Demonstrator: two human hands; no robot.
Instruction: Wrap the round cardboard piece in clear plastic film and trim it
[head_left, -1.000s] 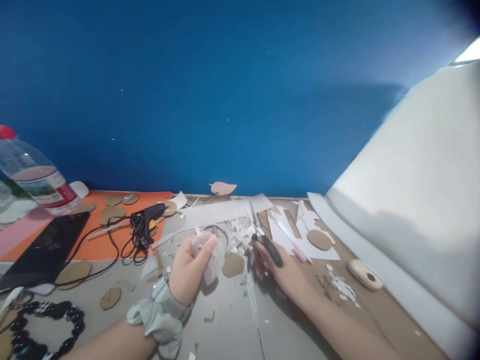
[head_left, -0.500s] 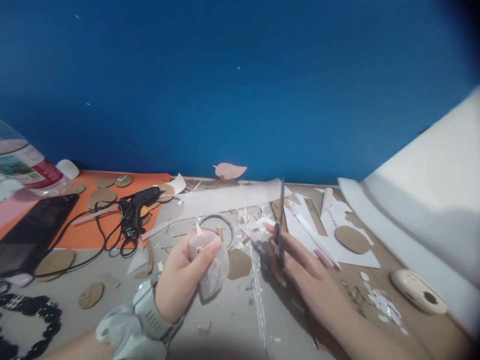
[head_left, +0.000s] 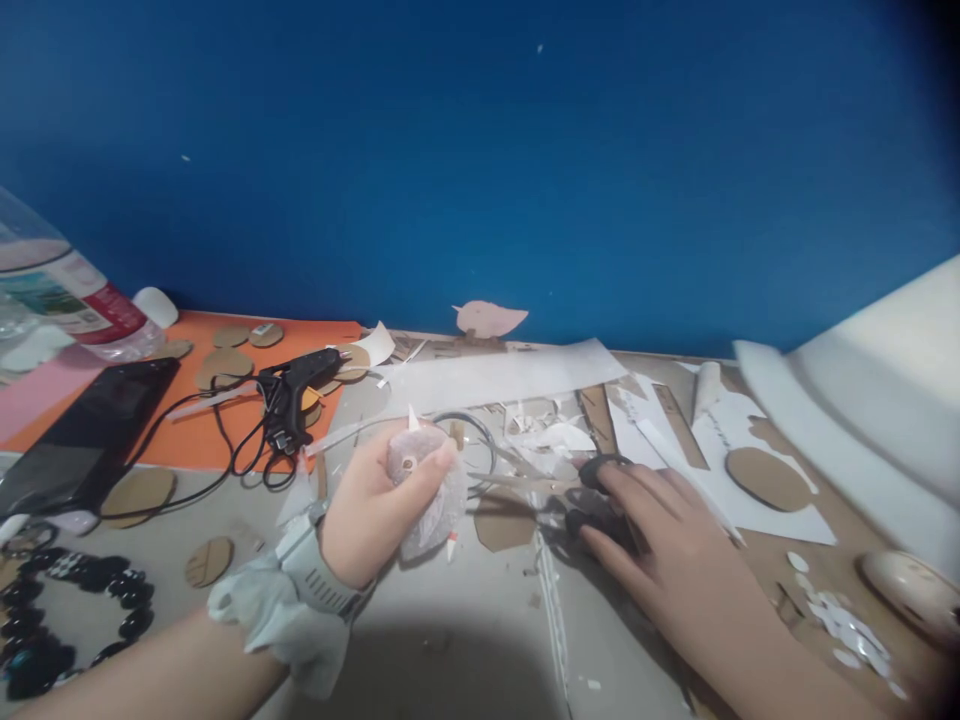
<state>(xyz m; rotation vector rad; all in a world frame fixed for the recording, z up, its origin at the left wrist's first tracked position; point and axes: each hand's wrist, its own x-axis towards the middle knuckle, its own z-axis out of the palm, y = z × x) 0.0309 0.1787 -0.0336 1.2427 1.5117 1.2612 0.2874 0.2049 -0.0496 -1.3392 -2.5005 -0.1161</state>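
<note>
My left hand [head_left: 369, 505] grips a small bird-like cutout [head_left: 435, 515] covered in whitish, wrinkled see-through film. A round eye shows on it, and a white point sticks up from its top. My thumb presses on its front; its back is hidden. In my right hand [head_left: 679, 540] is a pair of scissors [head_left: 596, 472] with dark handles. Their blades are parted and point left toward the cutout, and I cannot tell whether they touch it. Behind the cutout lies a dark ring [head_left: 491, 440], and a brown cardboard hexagon [head_left: 506, 525] sits beside it.
A black glue gun [head_left: 289, 405] with its cord rests on orange paper [head_left: 247, 450] at left, near a phone [head_left: 82, 440], a bottle [head_left: 82, 300] and a beaded bracelet [head_left: 124, 600]. A pink bird cutout [head_left: 491, 318] stands by the blue wall. White discs [head_left: 847, 625] lie at right.
The scissors have swung from upright to nearly flat, blades now parted and pointing left. My left hand still grips the cutout. The whole view has shifted slightly.
</note>
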